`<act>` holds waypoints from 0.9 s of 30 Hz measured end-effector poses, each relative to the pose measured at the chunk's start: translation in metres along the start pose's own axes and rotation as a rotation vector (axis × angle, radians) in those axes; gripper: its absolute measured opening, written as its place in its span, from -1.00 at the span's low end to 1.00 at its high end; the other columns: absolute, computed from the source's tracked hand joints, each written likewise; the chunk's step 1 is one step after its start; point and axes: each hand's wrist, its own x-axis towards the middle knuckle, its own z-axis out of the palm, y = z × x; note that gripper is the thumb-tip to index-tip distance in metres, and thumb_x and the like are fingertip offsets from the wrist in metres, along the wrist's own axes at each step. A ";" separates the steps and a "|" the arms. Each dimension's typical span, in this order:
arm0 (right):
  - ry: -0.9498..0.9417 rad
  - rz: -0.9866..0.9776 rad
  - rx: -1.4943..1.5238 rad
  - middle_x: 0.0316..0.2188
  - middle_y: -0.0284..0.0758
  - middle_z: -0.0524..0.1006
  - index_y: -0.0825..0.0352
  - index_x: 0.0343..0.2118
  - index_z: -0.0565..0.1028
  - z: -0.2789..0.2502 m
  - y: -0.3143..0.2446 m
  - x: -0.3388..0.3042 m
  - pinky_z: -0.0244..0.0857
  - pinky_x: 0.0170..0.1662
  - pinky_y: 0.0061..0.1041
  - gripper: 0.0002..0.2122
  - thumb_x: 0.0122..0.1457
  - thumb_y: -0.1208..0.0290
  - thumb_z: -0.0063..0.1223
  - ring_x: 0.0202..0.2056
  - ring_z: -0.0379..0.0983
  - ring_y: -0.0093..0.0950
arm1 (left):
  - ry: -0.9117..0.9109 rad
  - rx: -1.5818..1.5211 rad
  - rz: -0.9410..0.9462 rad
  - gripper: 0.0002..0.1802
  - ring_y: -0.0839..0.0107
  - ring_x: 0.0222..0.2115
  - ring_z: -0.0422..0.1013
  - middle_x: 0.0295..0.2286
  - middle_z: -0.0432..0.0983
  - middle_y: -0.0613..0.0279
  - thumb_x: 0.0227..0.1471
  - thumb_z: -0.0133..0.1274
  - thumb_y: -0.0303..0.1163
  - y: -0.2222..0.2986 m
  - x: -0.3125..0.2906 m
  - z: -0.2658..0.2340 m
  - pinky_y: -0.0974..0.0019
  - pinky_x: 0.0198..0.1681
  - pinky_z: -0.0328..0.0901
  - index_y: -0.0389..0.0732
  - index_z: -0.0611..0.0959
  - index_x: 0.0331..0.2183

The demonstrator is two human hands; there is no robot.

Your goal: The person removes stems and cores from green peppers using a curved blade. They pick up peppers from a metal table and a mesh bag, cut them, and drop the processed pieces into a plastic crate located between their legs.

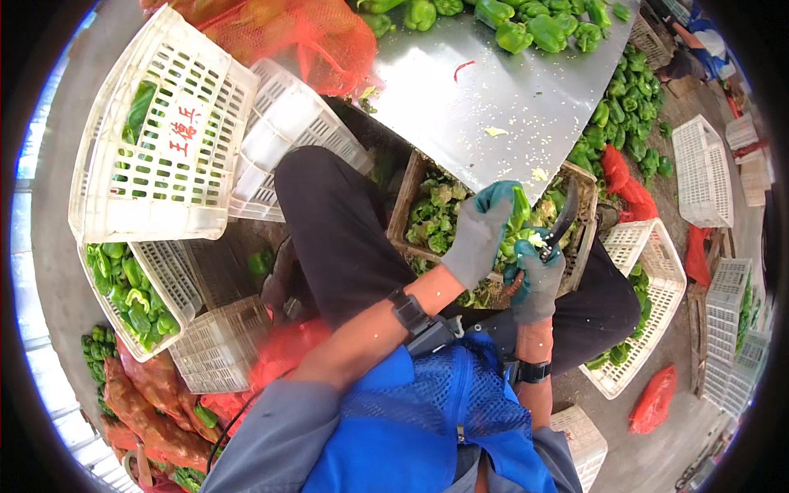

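Note:
My left hand (479,240), in a grey glove with green fingers, is closed around a green pepper (520,210). My right hand (538,283), gloved alike, grips a knife (565,215) with a dark curved blade and a reddish-brown handle end. The blade points up and away from me. Pale seeds and pith show between the hands, beside the pepper. Both hands are over a brownish crate (588,212) of green scraps and pepper cores, between my knees. My fingers partly hide the pepper.
Just beyond lies a shiny metal tabletop (436,103) with scattered seeds and several green peppers (546,33). White crates (168,148) stand at left, and another crate (657,283) at right. A red mesh bag (312,41) touches the table's left side. Peppers (629,115) are heaped on the floor.

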 end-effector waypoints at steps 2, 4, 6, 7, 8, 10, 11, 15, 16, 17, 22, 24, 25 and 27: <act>-0.018 0.030 0.145 -0.45 -0.38 0.57 0.32 0.01 0.56 -0.004 0.009 -0.002 0.29 -0.65 -0.55 -0.72 0.25 0.50 0.28 -0.65 0.42 -0.60 | -0.059 -0.159 -0.026 -0.61 0.54 -0.26 0.49 -0.18 0.62 0.27 0.46 0.06 -0.26 -0.003 0.002 -0.002 0.41 -0.13 0.42 -0.34 0.63 0.12; -0.007 0.082 0.357 -0.39 -0.36 0.62 0.27 0.02 0.56 -0.001 0.011 -0.005 0.28 -0.67 -0.56 -0.71 0.32 0.26 0.21 -0.63 0.44 -0.60 | -0.170 -0.253 0.040 -0.61 0.44 -0.21 0.58 -0.11 0.65 0.15 0.41 0.11 -0.33 -0.013 0.010 -0.010 0.33 -0.09 0.51 -0.35 0.60 0.13; 0.006 0.111 0.442 -0.38 -0.33 0.64 0.22 -0.01 0.56 -0.027 0.020 0.007 0.22 -0.69 -0.57 -0.76 0.36 0.23 0.17 -0.64 0.42 -0.56 | -0.166 0.148 0.414 -0.56 0.36 -0.19 0.62 -0.10 0.66 0.09 0.27 0.21 -0.48 -0.017 0.011 -0.013 0.30 -0.07 0.57 -0.35 0.57 0.14; 0.041 0.091 0.474 -0.38 -0.33 0.65 0.21 -0.01 0.56 -0.032 0.020 0.011 0.20 -0.70 -0.57 -0.77 0.38 0.23 0.17 -0.64 0.41 -0.54 | -0.158 0.213 0.430 -0.57 0.38 -0.19 0.61 -0.11 0.65 0.15 0.33 0.15 -0.34 -0.013 0.014 -0.018 0.32 -0.11 0.55 -0.29 0.58 0.16; 0.013 0.113 0.377 -0.38 -0.32 0.66 0.20 -0.05 0.57 -0.043 0.015 0.009 0.24 -0.68 -0.54 -0.81 0.39 0.26 0.19 -0.63 0.46 -0.51 | -0.168 0.164 0.340 -0.55 0.41 -0.19 0.61 -0.12 0.65 0.21 0.39 0.09 -0.19 -0.009 0.014 -0.026 0.34 -0.15 0.54 -0.23 0.58 0.17; 0.151 -0.067 -0.160 -0.38 -0.30 0.65 0.29 -0.07 0.61 -0.057 0.013 0.019 0.30 -0.61 -0.51 -0.75 0.32 0.27 0.34 -0.57 0.50 -0.48 | -0.201 0.099 0.300 -0.45 0.47 -0.19 0.59 -0.13 0.65 0.32 0.50 -0.03 0.11 -0.006 0.014 -0.031 0.38 -0.23 0.50 -0.11 0.59 0.20; 0.221 -0.092 -0.495 -0.38 -0.28 0.65 0.34 -0.08 0.63 -0.054 0.005 0.019 0.35 -0.55 -0.47 -0.72 0.26 0.29 0.42 -0.53 0.52 -0.45 | -0.208 0.118 0.407 -0.43 0.46 -0.17 0.59 -0.11 0.64 0.31 0.51 -0.05 0.11 -0.011 0.017 -0.030 0.37 -0.20 0.52 -0.13 0.57 0.22; 0.202 -0.559 -0.937 -0.26 -0.24 0.68 0.41 -0.05 0.65 -0.033 -0.012 0.001 0.50 -0.19 -0.36 -0.61 0.07 0.43 0.54 -0.30 0.61 -0.35 | -0.224 0.506 0.760 -0.32 0.17 -0.06 0.60 0.01 0.57 0.00 0.20 0.22 -0.41 -0.017 0.022 -0.031 0.19 -0.04 0.55 -0.30 0.41 0.30; 0.144 -0.553 -0.955 -0.20 -0.22 0.70 0.40 -0.02 0.65 -0.010 -0.028 -0.015 0.53 -0.12 -0.33 -0.59 0.06 0.45 0.53 -0.25 0.65 -0.35 | -0.221 0.621 0.785 -0.23 0.08 -0.05 0.60 0.04 0.56 -0.09 0.12 0.28 -0.55 -0.018 0.021 -0.033 0.15 -0.01 0.55 -0.34 0.37 0.31; 0.007 -0.816 -1.024 -0.11 -0.16 0.70 0.39 0.00 0.64 -0.002 -0.031 -0.014 0.57 -0.13 -0.28 -0.59 0.07 0.46 0.50 -0.22 0.70 -0.28 | -0.224 0.731 0.814 -0.13 -0.01 -0.04 0.60 0.06 0.54 -0.17 0.03 0.34 -0.70 -0.018 0.019 -0.032 0.10 0.02 0.54 -0.38 0.33 0.33; -0.141 -0.824 -1.097 -0.23 -0.12 0.67 0.39 -0.07 0.65 0.002 -0.019 0.010 0.56 -0.22 -0.30 -0.69 0.10 0.54 0.39 -0.32 0.69 -0.21 | -0.341 0.401 0.484 -0.10 -0.05 0.01 0.58 0.08 0.53 -0.17 0.04 0.32 -0.62 -0.013 0.013 -0.028 0.08 0.07 0.52 -0.37 0.33 0.37; -0.121 -0.734 -0.971 -0.45 -0.17 0.62 0.45 -0.19 0.64 0.007 -0.028 0.016 0.48 -0.37 -0.37 -0.78 0.12 0.53 0.38 -0.48 0.64 -0.36 | -0.373 0.692 0.735 -0.23 0.09 0.04 0.58 0.10 0.56 -0.08 0.25 0.28 -0.36 0.009 0.007 -0.041 0.15 0.13 0.48 -0.37 0.36 0.37; -0.004 -0.588 -0.801 -0.51 -0.25 0.59 0.43 -0.17 0.62 -0.007 -0.011 0.028 0.43 -0.45 -0.43 -0.79 0.15 0.54 0.38 -0.54 0.59 -0.48 | -0.376 0.814 0.875 -0.26 0.15 0.05 0.58 0.11 0.58 -0.04 0.35 0.26 -0.23 0.027 0.003 -0.041 0.18 0.16 0.45 -0.37 0.38 0.37; -0.069 -0.176 -0.139 -0.50 -0.34 0.58 0.39 -0.09 0.61 0.020 -0.041 0.020 0.39 -0.51 -0.50 -0.75 0.19 0.50 0.38 -0.57 0.54 -0.53 | -0.238 0.339 0.260 -0.30 0.22 0.06 0.58 0.12 0.60 -0.03 0.46 0.13 -0.08 0.070 -0.008 -0.050 0.21 0.16 0.44 -0.37 0.42 0.36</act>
